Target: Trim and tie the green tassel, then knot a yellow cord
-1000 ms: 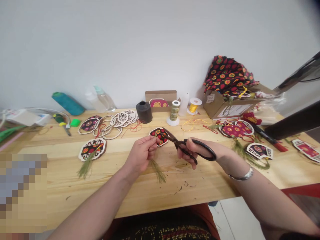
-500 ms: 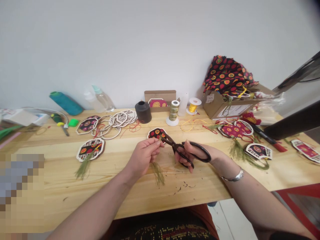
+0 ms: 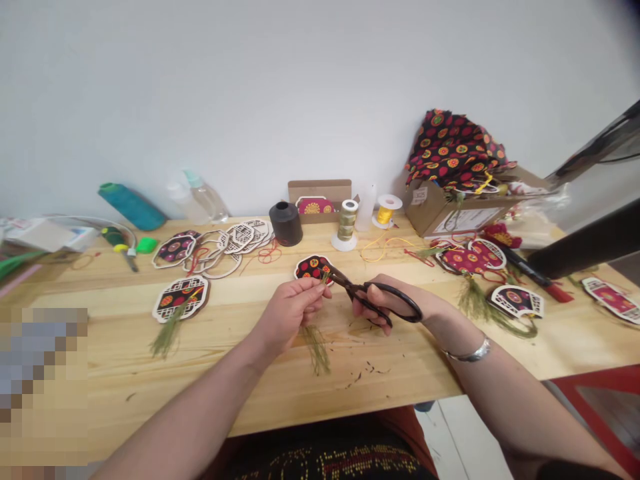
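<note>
My left hand (image 3: 293,310) pinches a green thread tassel (image 3: 316,353); its strands hang below my fingers and a short tuft sticks out above them. Black-handled scissors (image 3: 400,303) sit in my right hand (image 3: 375,307), with fingers through the loops. The scissor blades point left toward the tuft, close to my left fingertips; whether they touch the threads I cannot make out. Just behind the blades lies a dark pendant (image 3: 311,268) with red dots and a pale wooden edge. Dark thread scraps (image 3: 367,373) are scattered on the wooden table (image 3: 200,400) below.
A tasselled pendant (image 3: 181,298) and several wooden frames (image 3: 250,237) lie to the left. Along the wall stand a black thread cone (image 3: 286,225), a green thread spool (image 3: 347,227) and a yellow spool (image 3: 386,212). At right are a cardboard box (image 3: 450,212), more pendants (image 3: 470,259) and a black post (image 3: 590,240).
The scissors have drawn back slightly from the left fingertips, and their blade tips now sit a little higher beside the tuft. My left hand stays almost in place, still holding the tassel.
</note>
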Motion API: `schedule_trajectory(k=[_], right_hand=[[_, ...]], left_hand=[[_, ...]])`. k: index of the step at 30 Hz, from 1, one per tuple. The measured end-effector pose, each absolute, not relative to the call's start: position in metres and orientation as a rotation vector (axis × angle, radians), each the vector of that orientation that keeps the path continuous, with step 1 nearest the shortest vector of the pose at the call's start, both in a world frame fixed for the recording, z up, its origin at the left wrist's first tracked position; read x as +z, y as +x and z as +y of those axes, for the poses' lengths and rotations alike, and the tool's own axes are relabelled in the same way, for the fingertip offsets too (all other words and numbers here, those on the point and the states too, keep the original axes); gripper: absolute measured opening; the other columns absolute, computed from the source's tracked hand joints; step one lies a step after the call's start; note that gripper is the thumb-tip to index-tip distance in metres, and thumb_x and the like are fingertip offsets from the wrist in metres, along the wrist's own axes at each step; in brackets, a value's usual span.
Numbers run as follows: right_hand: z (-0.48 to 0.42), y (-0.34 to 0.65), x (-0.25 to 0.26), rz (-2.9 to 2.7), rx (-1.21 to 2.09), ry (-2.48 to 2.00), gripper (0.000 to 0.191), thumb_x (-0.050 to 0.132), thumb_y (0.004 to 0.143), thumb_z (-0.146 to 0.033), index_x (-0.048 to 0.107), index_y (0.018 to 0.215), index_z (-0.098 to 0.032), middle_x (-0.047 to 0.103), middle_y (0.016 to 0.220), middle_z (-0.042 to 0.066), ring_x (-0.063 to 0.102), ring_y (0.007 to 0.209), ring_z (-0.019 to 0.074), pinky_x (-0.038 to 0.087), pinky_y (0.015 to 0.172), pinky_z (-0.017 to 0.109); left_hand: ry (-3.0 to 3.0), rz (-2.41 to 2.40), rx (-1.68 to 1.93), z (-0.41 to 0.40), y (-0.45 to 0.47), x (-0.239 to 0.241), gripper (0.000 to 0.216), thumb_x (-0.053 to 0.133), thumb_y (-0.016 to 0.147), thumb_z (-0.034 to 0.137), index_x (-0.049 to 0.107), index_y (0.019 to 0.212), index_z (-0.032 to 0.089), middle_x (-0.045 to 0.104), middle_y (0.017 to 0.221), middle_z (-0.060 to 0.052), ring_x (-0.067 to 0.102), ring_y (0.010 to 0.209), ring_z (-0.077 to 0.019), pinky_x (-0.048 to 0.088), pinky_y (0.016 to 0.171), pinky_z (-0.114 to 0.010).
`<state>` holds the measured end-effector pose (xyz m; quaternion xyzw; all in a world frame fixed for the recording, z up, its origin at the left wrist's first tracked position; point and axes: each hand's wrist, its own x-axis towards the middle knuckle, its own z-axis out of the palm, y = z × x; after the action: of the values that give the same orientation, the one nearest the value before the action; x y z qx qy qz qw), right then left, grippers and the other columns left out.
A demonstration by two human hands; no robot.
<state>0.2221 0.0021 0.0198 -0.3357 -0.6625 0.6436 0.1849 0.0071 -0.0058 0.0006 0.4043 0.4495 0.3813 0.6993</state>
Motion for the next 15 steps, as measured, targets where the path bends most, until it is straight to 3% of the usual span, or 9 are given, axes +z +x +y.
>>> schedule_trajectory(k=[15], right_hand=[[-0.0004, 0.2225, 0.0243, -1.805, 1.721, -1.080, 0.049, 0.048, 0.081, -0.060, 0.055, 0.070, -0.013, 0.040, 0.051, -0.005, 0.038, 0.042, 0.0054, 0.031, 0.036, 0.017]], left_hand=[[0.915, 1.015, 0.860, -0.0057, 0.0064, 0.0000, 0.024, 0.068, 0.071, 0.036, 0.064, 0.069, 0.012, 0.029, 0.050, 0.008, 0.021, 0.043, -0.0041, 0.011, 0.042, -0.019]])
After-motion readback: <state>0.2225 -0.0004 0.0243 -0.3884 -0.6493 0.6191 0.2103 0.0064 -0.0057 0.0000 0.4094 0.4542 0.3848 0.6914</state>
